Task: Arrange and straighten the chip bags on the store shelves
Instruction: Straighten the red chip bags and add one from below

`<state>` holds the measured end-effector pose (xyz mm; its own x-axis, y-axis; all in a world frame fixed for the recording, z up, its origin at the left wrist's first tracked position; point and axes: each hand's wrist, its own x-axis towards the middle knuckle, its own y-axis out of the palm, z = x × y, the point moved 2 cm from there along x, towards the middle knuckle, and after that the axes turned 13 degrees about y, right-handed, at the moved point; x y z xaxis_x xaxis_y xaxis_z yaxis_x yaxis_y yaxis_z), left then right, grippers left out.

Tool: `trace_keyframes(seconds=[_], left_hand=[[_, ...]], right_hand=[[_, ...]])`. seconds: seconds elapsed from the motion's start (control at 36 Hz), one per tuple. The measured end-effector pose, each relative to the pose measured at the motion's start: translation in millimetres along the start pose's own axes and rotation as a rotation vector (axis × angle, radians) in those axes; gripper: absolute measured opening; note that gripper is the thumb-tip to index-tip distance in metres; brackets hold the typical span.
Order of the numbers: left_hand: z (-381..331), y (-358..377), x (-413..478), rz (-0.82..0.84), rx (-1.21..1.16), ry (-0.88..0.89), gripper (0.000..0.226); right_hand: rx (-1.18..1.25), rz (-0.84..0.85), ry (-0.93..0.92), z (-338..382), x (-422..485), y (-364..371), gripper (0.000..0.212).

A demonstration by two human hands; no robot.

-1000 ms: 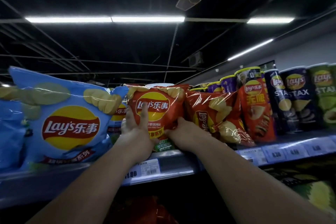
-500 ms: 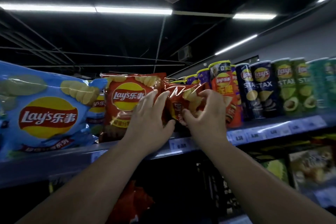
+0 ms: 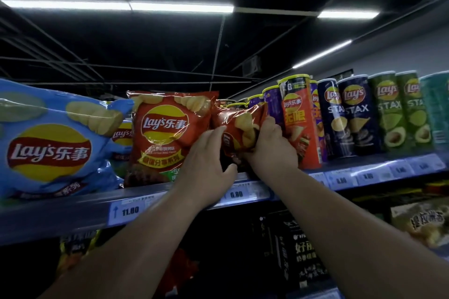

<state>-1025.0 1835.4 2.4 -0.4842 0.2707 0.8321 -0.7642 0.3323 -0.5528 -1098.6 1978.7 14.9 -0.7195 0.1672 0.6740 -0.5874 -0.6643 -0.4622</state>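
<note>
Hands both clamp one small red bag on the top shelf: left hand curls around its lower left edge, right hand squeezes its right side, likely to turn the crumpled, sideways bag upright and face-out. Bag sits between the two hands, wedged between the big red bag, which stands upright, and the red can, its base hidden behind the hands.

Both hands have left the upright red Lay's bag and closed on the smaller crumpled red foil chip bag beside it: left hand cupping its near side, right hand gripping its far edge against the red canister.
</note>
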Motion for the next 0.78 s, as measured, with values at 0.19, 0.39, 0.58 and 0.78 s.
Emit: trace_keyframes(seconds=[0.19,0.39,0.58,0.78], left_hand=[[7.8,-6.2,8.9,-0.019,-0.205,-0.125,0.096],[8.7,-32.9,29.1,-0.173,-0.34,-0.128,0.097],[-14.1,-65.6,53.1,-0.076,-0.505,-0.001,0.12],[-6.9,-55.6,56.1,-0.141,-0.7,-0.132,0.088]], right_hand=[[0.138,-0.097,-0.056,0.9,10.1,-41.1,0.047],[-0.05,-0.085,-0.22,30.1,15.6,-117.8,0.042],[-0.334,0.187,-0.504,64.6,19.0,-164.3,0.056],[-0.442,-0.088,-0.498,58.7,28.4,-159.9,0.066]])
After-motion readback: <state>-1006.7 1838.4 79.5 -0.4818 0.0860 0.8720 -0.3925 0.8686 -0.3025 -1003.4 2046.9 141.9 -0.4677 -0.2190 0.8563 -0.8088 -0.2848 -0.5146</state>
